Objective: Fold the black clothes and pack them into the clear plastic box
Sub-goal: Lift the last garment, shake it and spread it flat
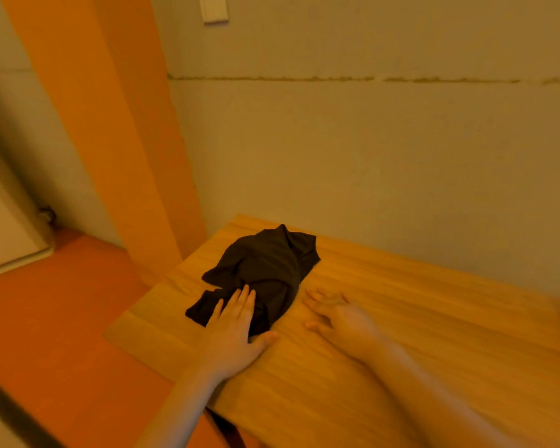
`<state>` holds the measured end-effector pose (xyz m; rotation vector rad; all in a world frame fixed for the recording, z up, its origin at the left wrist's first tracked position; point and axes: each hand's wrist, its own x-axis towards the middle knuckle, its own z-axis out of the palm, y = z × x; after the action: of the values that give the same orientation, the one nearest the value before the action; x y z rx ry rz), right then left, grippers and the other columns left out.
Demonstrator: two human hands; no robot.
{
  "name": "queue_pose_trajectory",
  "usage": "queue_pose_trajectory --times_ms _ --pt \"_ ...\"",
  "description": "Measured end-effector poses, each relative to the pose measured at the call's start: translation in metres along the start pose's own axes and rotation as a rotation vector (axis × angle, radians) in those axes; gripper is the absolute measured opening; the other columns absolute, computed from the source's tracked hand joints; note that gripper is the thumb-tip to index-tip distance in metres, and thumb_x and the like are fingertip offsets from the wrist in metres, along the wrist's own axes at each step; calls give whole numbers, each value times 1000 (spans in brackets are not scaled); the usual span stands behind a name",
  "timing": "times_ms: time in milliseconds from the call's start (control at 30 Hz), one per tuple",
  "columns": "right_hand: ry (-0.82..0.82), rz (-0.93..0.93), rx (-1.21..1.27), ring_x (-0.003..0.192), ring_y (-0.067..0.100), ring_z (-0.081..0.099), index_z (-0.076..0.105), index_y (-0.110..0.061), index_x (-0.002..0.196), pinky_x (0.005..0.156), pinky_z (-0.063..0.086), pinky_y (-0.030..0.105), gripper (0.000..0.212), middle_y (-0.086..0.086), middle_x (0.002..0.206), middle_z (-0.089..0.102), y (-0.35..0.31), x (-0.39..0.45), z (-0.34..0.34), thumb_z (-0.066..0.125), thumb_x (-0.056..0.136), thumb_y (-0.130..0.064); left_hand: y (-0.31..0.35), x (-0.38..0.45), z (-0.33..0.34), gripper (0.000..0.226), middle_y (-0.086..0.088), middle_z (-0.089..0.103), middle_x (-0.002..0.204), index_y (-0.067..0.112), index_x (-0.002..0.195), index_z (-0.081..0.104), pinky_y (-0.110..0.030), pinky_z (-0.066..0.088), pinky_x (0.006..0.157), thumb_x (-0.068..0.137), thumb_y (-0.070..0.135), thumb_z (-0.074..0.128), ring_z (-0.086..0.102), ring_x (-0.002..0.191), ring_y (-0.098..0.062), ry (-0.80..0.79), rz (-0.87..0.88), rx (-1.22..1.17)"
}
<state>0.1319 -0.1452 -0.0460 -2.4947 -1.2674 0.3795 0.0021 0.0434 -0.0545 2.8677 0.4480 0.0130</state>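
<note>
A crumpled black garment (265,270) lies near the far left corner of the wooden table (417,318). My left hand (236,328) lies flat with straight fingers on the garment's near end, thumb spread on the wood. My right hand (337,313) is just right of the garment, fingers spread over the tabletop, blurred, and holds nothing. The clear plastic box is out of view.
The table stands against a pale wall (385,140). An orange curtain (117,140) hangs at the left beyond the table's corner. Orange floor (62,318) lies to the left of the table's edge.
</note>
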Motion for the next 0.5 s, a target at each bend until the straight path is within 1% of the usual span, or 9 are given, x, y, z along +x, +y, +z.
queue_pose_trajectory --times_ms 33,67,133,167,233,300,400,467,500 --pt "39 19 40 139 0 8 24 -28 146 115 5 33 114 -12 153 18 -5 -3 0 -4 53 -89 4 -3 0 135 2 -8 158 17 150 -5 -31 -7 113 39 91 -26 -17 137 -5 -8 13 18" --pt "94 40 102 140 4 14 27 -27 145 115 9 30 100 -11 153 21 -12 -5 0 12 66 -86 9 -8 1 133 1 -8 158 17 150 -5 -30 -9 112 41 90 -27 -21 134 -5 -10 34 31" --pt "156 96 245 141 6 15 23 -27 146 114 14 24 69 -12 153 16 -29 -8 0 49 87 -53 27 -19 7 130 0 -10 158 17 150 -6 -30 -11 111 43 87 -30 -23 132 -6 -18 80 56" --pt "162 114 309 142 6 11 20 -28 146 113 14 23 70 -13 154 12 -35 -9 2 56 88 -41 41 -25 11 129 -1 -11 158 17 150 -6 -32 -12 112 43 86 -30 -23 133 -7 -29 102 61" --pt "152 129 320 143 7 7 19 -27 147 114 11 24 69 -11 155 10 -36 -12 6 56 89 -37 71 -40 17 127 1 -12 158 17 150 -6 -35 -11 114 46 86 -27 -20 140 -10 -71 127 50" --pt "164 158 252 143 7 9 25 -25 145 115 10 27 59 -9 154 17 -28 -18 8 50 93 -35 87 -51 17 120 6 -2 158 19 151 5 -29 -7 114 53 86 -17 -8 144 -11 -90 126 -57" --pt "227 200 305 138 8 28 45 -18 137 112 19 23 42 -4 147 38 -8 -31 3 49 95 -25 79 -53 6 111 10 38 147 24 138 46 -18 15 109 64 89 -4 28 137 -6 177 50 -337" --pt "271 230 423 129 10 43 55 -14 128 104 29 19 35 -1 136 52 1 -43 -4 51 94 -22 65 -40 2 92 7 45 142 22 132 53 -24 25 109 76 84 15 34 135 -11 347 64 -310" --pt "295 259 495 124 11 48 58 -14 125 98 33 18 34 -1 131 56 2 -48 -7 53 93 -24 59 -31 -1 75 7 41 144 22 134 50 -28 24 111 82 73 32 30 138 -12 356 85 -261"
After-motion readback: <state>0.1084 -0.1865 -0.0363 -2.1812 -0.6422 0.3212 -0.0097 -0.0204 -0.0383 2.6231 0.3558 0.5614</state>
